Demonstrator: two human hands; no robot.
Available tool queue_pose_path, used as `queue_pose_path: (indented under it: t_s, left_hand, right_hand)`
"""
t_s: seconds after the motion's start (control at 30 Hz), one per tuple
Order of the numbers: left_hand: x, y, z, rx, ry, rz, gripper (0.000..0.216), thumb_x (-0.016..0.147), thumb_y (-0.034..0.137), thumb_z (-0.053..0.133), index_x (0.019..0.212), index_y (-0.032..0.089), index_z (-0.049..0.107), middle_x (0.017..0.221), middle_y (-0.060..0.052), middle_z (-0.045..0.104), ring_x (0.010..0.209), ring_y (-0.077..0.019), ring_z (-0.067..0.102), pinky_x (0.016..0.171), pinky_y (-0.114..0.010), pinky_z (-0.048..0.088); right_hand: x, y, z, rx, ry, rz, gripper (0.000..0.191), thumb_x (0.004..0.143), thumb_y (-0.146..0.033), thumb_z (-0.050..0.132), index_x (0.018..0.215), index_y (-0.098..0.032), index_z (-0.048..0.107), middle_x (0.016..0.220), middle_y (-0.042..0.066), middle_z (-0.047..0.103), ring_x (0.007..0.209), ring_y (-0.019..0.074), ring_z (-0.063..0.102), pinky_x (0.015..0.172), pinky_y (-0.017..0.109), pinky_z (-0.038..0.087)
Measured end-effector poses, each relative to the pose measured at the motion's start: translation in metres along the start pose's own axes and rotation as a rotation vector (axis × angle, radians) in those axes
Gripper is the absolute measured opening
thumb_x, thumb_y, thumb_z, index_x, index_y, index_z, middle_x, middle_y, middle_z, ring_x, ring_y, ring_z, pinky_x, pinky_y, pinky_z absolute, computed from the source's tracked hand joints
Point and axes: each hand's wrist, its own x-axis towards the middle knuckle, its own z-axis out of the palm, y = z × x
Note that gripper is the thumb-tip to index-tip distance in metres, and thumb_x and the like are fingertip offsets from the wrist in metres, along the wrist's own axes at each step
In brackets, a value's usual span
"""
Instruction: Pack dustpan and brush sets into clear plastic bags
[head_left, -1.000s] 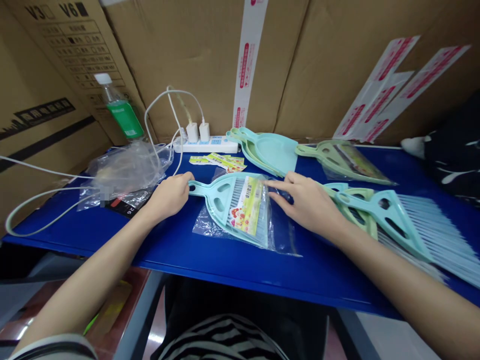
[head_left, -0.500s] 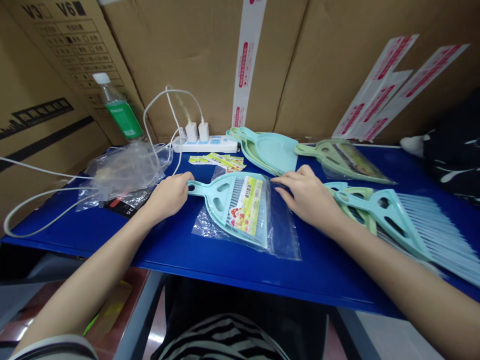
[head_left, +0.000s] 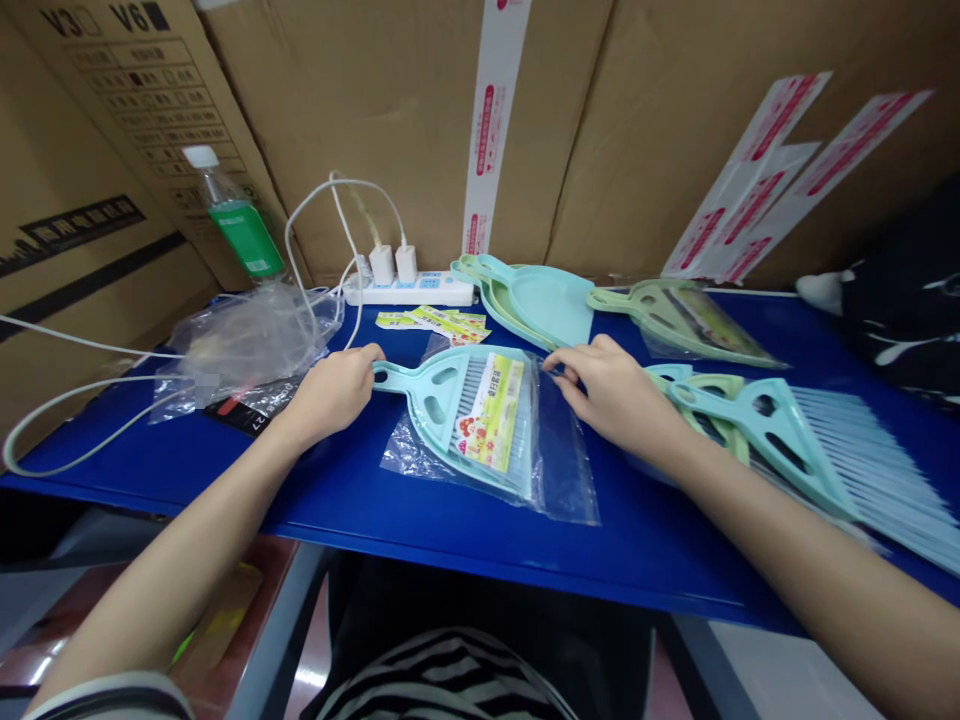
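Observation:
A mint dustpan-and-brush set (head_left: 469,415) with a yellow label card lies partly inside a clear plastic bag (head_left: 559,470) on the blue table (head_left: 360,500). My left hand (head_left: 330,392) is closed around the end of the set's handle. At the bag's far right edge, my right hand (head_left: 611,390) pinches the plastic with its fingers curled together.
Stacked dustpans (head_left: 536,305) and a bagged green set (head_left: 679,320) lie behind. Loose brushes (head_left: 787,440) lie at right. A power strip (head_left: 409,290) with cables, label cards (head_left: 435,322), crumpled bags (head_left: 251,340) and a green bottle (head_left: 240,225) sit at left. Cardboard boxes (head_left: 637,130) wall the back.
My right hand drew back from the label card to the bag's right edge and closed on the plastic. The set shifted slightly left. My left hand stayed on the handle.

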Motion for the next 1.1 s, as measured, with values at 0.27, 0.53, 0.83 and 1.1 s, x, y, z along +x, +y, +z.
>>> queue_pose_path:
  t_s: [0.27,0.53,0.83,1.1]
  left_hand:
    - [-0.001,0.003,0.001,0.018,0.023,-0.03,0.036,0.089,0.014,0.029,0.107,0.021,0.059,0.104,-0.01,0.067,0.094,-0.0271,0.065,0.074,-0.036,0.049]
    - [-0.002,0.001,0.006,-0.125,0.183,0.065,0.033,0.092,0.017,0.031,0.108,0.016,0.06,0.107,-0.012,0.057,0.094,-0.0262,0.061,0.08,-0.039,0.05]
    - [-0.005,0.002,0.01,-0.318,0.188,0.472,0.024,0.092,0.018,0.038,0.101,0.018,0.06,0.103,-0.007,0.057,0.091,-0.0176,0.059,0.084,-0.031,0.048]
    - [-0.008,0.004,0.006,-0.47,0.161,0.664,0.016,0.091,0.021,0.049,0.096,0.017,0.064,0.087,-0.003,0.058,0.072,-0.0114,0.058,0.066,-0.022,0.048]
  right_hand:
    - [-0.005,-0.002,-0.011,0.075,-0.087,0.017,0.023,0.073,-0.013,0.046,0.092,-0.022,0.057,0.054,-0.002,0.051,0.06,0.0208,0.053,0.057,0.03,0.039]
    - [-0.003,0.003,-0.005,0.009,-0.021,0.0,0.026,0.086,-0.022,0.043,0.097,-0.017,0.066,0.084,0.012,0.069,0.084,0.0282,0.062,0.074,0.041,0.049]
    - [-0.001,-0.005,-0.009,-0.037,-0.123,0.009,0.032,0.075,-0.01,0.043,0.093,-0.018,0.069,0.069,0.007,0.066,0.074,0.0247,0.061,0.067,0.035,0.047]
    - [-0.001,-0.011,-0.024,-0.073,-0.264,0.05,0.021,0.07,-0.009,0.045,0.074,-0.02,0.062,0.068,0.005,0.061,0.075,0.0228,0.06,0.067,0.031,0.044]
